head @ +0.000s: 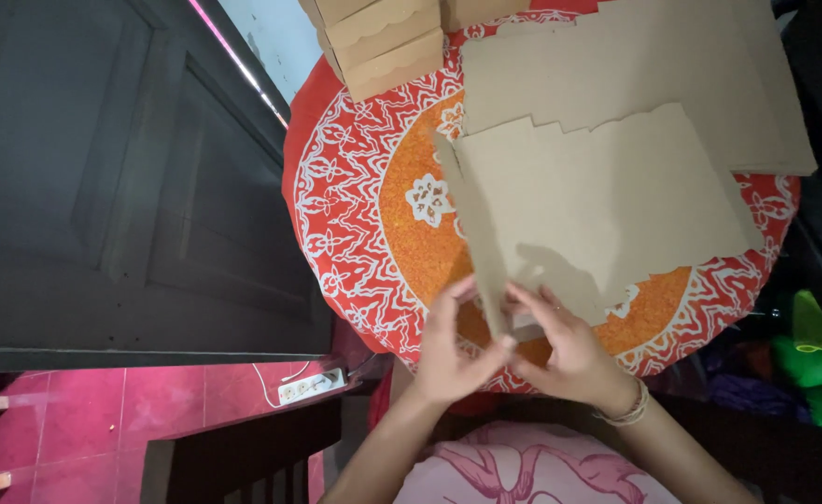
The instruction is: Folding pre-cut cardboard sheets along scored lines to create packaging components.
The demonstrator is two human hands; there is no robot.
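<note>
A flat brown cardboard box blank (607,201) lies on a round table under a red and orange patterned cloth (355,177). One side flap (474,238) of the blank stands folded up along its left edge. My left hand (453,350) pinches the near end of that flap from the left. My right hand (569,350), with a bracelet at the wrist, grips the same near corner from the right, fingers on the cardboard.
Another flat cardboard blank (653,65) lies farther back on the table. Folded cardboard boxes (378,37) are stacked at the table's far left edge. A dark door (103,177) is at left, a white power strip (310,385) on the pink floor, green items (812,359) at right.
</note>
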